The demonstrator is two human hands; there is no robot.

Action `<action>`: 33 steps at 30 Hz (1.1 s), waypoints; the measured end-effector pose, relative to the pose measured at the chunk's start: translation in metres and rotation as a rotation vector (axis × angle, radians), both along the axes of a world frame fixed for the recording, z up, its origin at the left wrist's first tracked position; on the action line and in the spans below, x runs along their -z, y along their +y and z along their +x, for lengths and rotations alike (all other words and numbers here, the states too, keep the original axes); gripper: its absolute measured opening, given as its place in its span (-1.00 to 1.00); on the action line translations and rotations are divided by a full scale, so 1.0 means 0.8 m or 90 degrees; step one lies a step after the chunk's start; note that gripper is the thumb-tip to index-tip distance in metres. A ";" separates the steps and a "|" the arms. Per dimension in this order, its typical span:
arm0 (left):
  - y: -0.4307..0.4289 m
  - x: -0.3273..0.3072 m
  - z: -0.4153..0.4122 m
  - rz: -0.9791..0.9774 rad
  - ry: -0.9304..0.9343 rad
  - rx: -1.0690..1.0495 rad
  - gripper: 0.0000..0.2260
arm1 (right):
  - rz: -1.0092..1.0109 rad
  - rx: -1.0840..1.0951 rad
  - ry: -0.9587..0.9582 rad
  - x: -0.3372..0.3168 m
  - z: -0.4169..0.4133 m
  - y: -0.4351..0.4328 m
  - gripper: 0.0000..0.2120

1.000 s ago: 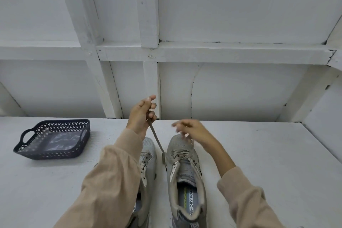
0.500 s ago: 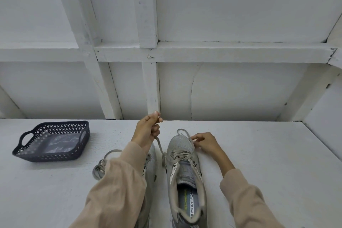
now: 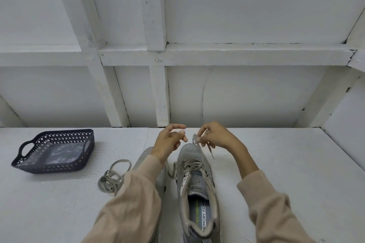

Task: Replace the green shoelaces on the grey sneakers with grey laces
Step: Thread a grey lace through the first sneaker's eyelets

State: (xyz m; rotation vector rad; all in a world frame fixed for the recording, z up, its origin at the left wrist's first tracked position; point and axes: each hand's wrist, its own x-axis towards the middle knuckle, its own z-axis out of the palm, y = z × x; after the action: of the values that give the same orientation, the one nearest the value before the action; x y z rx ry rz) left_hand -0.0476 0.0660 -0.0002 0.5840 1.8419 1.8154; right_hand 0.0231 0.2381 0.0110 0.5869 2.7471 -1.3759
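Observation:
Two grey sneakers lie side by side on the white table, toes pointing away from me. The right sneaker (image 3: 194, 181) has a grey lace (image 3: 190, 164) threaded through its lowest eyelets. My right hand (image 3: 214, 136) pinches one end of that lace above the toe, and the tip hangs down beside the shoe. My left hand (image 3: 169, 141) hovers just left of it with loosely curled fingers and holds nothing I can see. The lace's other end droops between the shoes. My left forearm hides most of the left sneaker (image 3: 144, 157).
A loose bundle of grey lace (image 3: 110, 180) lies on the table left of the shoes. A dark perforated basket (image 3: 29, 165) with handles stands at the far left. White wall panels and beams rise behind the table's back edge.
My left hand has let the lace end drop and shifted right toward the other hand. My right hand has lifted its lace end from the toe of the right sneaker.

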 end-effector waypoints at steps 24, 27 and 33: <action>-0.002 0.016 -0.016 -0.087 0.149 -0.063 -0.87 | -0.301 -0.042 0.150 -0.015 0.060 0.004 -0.86; -0.002 0.016 -0.014 -0.076 0.144 -0.052 -0.88 | -0.349 -0.075 0.195 -0.016 0.067 0.001 -0.74; -0.013 0.011 -0.018 -0.050 0.113 -0.070 -0.91 | -0.335 -0.008 0.270 -0.005 0.066 0.003 -0.82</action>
State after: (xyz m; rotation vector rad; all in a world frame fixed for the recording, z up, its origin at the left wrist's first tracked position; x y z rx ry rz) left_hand -0.0618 0.0557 -0.0088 0.6446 2.0906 1.8014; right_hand 0.0756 0.2405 0.0147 0.2669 2.4535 -2.3272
